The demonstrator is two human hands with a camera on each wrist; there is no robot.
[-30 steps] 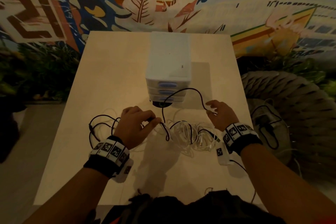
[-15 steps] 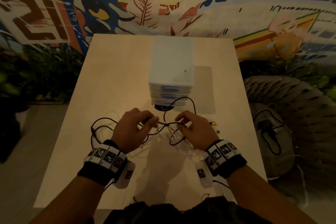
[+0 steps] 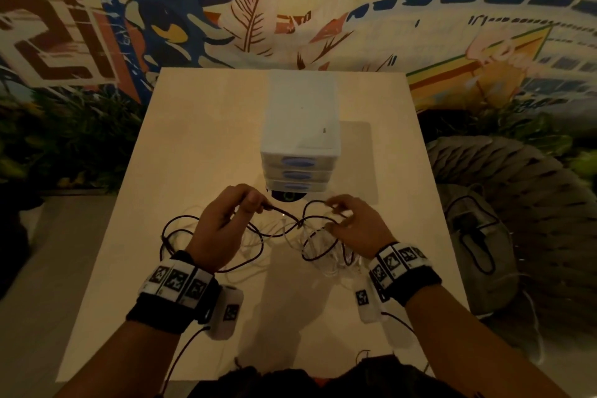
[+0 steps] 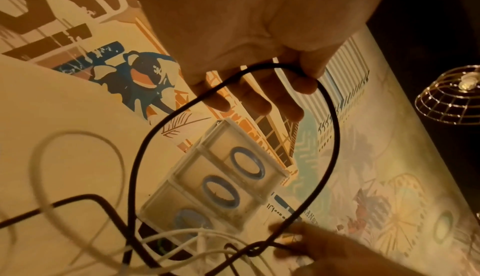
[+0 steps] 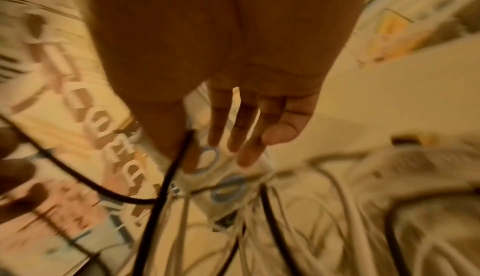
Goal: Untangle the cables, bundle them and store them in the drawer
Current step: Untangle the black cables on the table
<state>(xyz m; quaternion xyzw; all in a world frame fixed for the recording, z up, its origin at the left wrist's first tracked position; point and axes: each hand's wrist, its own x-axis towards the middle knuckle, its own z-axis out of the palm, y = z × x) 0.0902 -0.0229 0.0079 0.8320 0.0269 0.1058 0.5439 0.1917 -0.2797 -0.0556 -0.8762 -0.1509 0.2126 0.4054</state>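
Observation:
A tangle of black cable [image 3: 284, 215] and white cables [image 3: 326, 255] lies on the pale table [image 3: 200, 145] in front of a white three-drawer unit [image 3: 300, 126] with blue handles, all drawers closed. My left hand [image 3: 255, 203] pinches the black cable [image 4: 145, 149] between thumb and fingers, and a loop hangs from it. My right hand [image 3: 336, 210] pinches the same black cable [image 5: 166, 180] a short way to the right. A knot [image 3: 300, 223] sits between the two hands. The right wrist view is blurred; the white cables [image 5: 337, 204] hang below the hand.
A dark round object [image 3: 286, 195] sits at the foot of the drawer unit [image 4: 221, 182]. A woven seat [image 3: 523, 191] with a grey bag [image 3: 478, 245] stands right of the table. A painted wall [image 3: 290, 10] is behind; plants [image 3: 64, 139] are at left.
My right hand came in from the right side of the tangle to the middle and took hold of the black cable near my left hand. Both hands have lifted it slightly.

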